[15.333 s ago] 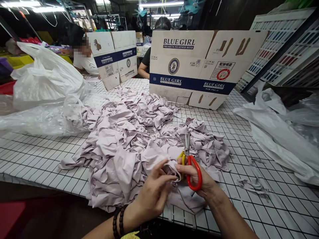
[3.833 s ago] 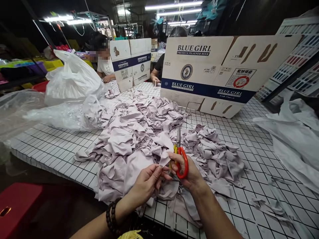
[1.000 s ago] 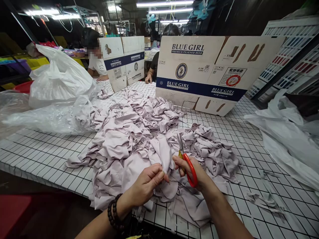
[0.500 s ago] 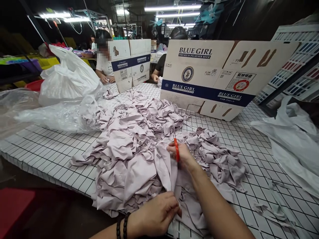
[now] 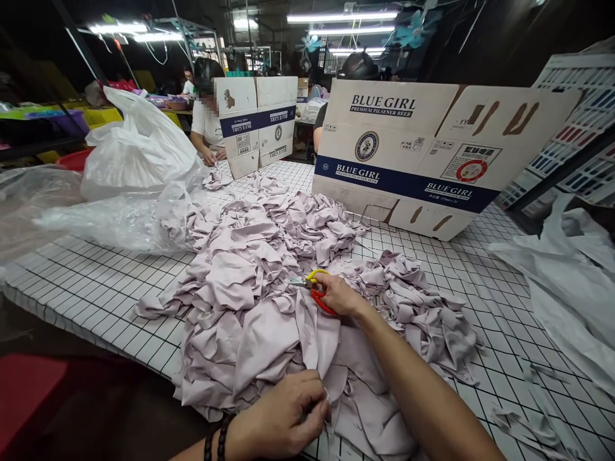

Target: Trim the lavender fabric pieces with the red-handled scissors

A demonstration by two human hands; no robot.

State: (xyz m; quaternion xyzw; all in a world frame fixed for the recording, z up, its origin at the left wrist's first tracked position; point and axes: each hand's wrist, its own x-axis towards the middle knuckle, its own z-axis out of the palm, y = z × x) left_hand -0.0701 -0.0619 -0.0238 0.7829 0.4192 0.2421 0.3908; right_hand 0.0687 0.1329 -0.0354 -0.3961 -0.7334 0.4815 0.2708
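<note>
In the head view, we pinch a mauve cloth (image 5: 318,339) with our left hand (image 5: 288,416) at the cloth pile's (image 5: 235,275) near edge, while our right hand (image 5: 340,296) grips scissors (image 5: 310,283) over its middle, 2 cartons (image 5: 398,144) standing at the far side.

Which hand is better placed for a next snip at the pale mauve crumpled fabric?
Probably the right: the right hand holds red-and-yellow-handled metal scissors over the fabric. The left hand, nearer the wearer, has no scissors and seems to pinch the fabric.
</note>
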